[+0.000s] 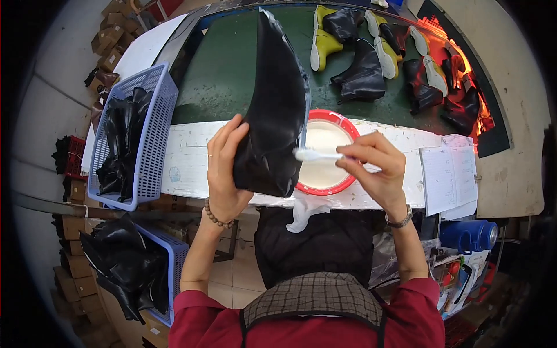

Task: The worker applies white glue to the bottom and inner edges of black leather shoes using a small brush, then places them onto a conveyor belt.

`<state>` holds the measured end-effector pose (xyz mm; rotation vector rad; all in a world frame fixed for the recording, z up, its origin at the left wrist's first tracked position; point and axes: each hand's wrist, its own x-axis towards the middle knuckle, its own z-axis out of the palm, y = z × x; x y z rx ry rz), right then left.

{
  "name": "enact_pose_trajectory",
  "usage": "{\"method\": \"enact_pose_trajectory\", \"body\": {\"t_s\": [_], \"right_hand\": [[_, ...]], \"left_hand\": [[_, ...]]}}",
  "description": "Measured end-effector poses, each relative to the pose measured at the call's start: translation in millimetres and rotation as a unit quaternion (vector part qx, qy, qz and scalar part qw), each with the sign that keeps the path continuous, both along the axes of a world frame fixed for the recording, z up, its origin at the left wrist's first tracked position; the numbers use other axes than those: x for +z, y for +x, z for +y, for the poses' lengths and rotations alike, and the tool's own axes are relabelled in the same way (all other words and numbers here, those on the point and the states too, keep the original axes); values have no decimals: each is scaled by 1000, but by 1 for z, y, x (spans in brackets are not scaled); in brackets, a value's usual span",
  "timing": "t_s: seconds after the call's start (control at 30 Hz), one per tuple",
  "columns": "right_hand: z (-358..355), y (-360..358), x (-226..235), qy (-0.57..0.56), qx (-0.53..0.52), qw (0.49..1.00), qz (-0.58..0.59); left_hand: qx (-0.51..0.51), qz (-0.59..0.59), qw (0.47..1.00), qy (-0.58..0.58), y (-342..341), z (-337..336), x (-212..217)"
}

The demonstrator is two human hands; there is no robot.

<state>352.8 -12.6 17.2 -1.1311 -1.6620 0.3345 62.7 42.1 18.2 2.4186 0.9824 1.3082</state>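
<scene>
My left hand point(221, 159) grips a black leather boot upper point(277, 98) near its lower end, fingers and thumb around its left side. The upper stands tall and tilted, a pale whitish edge running down its right side. Between the fingertips of my right hand point(378, 165) is a small white brush point(318, 155), resembling a toothbrush. Its head is at the right edge of the upper; I cannot tell whether bristles touch it. Below the brush sits a round tub point(335, 115) with a red rim, holding creamy white liquid point(328, 136). The boot hides the tub's left part.
A green conveyor belt point(223, 64) carries black uppers point(362, 72) and yellow boots with white soles point(326, 47) toward a glowing orange heater point(486, 119). Blue baskets point(152, 136) of black uppers stand at left. An open notebook point(448, 177) and blue bottle point(473, 236) are at right.
</scene>
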Motion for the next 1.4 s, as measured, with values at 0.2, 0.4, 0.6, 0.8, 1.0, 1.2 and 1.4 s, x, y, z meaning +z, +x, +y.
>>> {"method": "enact_pose_trajectory", "body": {"t_s": [0.2, 0.4, 0.6, 0.8, 1.0, 1.2, 1.4], "right_hand": [[-16, -5, 10, -22, 61, 997, -41], [-10, -5, 16, -151, 29, 988, -3], [-2, 40, -31, -99, -152, 940, -290], [-2, 51, -27, -160, -120, 964, -177], [17, 19, 9, -30, 34, 997, 61], [10, 23, -6, -73, 24, 996, 39], [13, 16, -9, -65, 25, 995, 69]], "left_hand": [[49, 1, 998, 47, 8, 10, -4], [41, 6, 999, -4, -17, 17, -10], [-49, -203, 878, -431, -92, 9, -20], [-132, -344, 712, -598, -118, -8, -37], [-258, -320, 670, -618, -115, -4, -61], [-300, -373, 689, -544, -91, -2, -47], [-293, -313, 651, -627, -90, 0, -46]]}}
